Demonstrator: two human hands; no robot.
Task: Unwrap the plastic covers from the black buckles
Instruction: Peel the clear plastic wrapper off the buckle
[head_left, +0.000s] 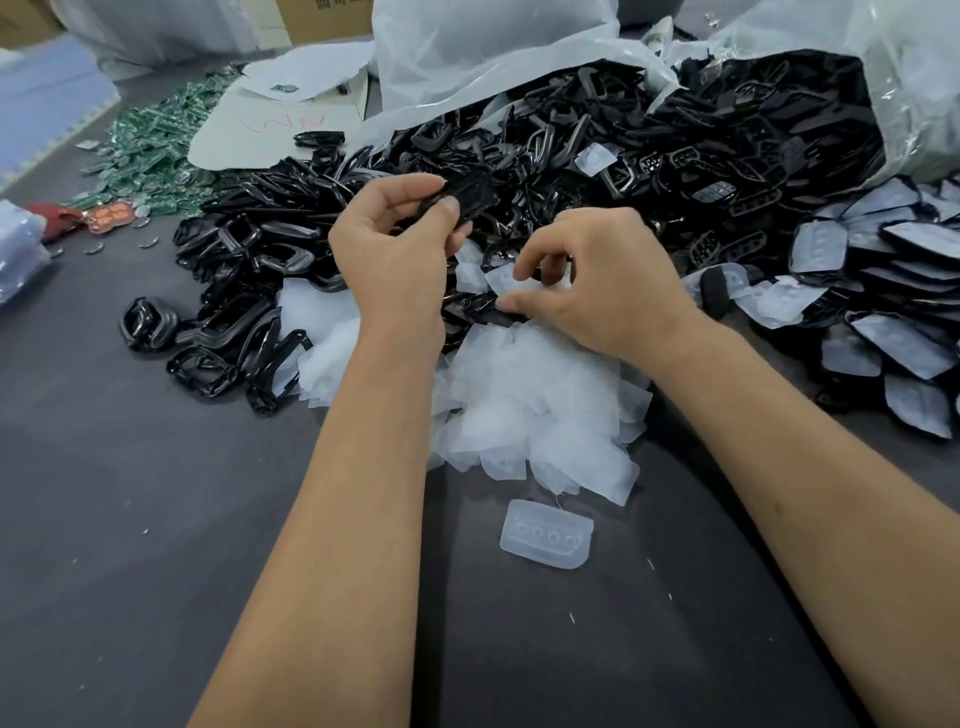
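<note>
A black buckle is held up in the person's left hand, pinched between thumb and curled fingers, raised above a heap of loose black buckles on the counter. The held buckle looks bare, with no cover visible on it, though motion blur softens its outline. Its long axis runs roughly left to right, tilted slightly upward to the right, away from the left wrist; the end toward the right hand sticks out free of the fingers.

The right hand, lower and just right of the left, has its thumb and forefinger closed on what appears to be a thin translucent plastic cover. Directly beneath both hands lies a pile of discarded covers, and one more cover lies alone nearer the person's body.

To do this step well, it seems best to let the cover fall onto the pile below, toss the bare buckle onto the unwrapped heap to the left, and keep both sorts apart.

To the right of the right hand lies a stack of still-wrapped buckles. Beyond it, a large clear bag spills more.
</note>
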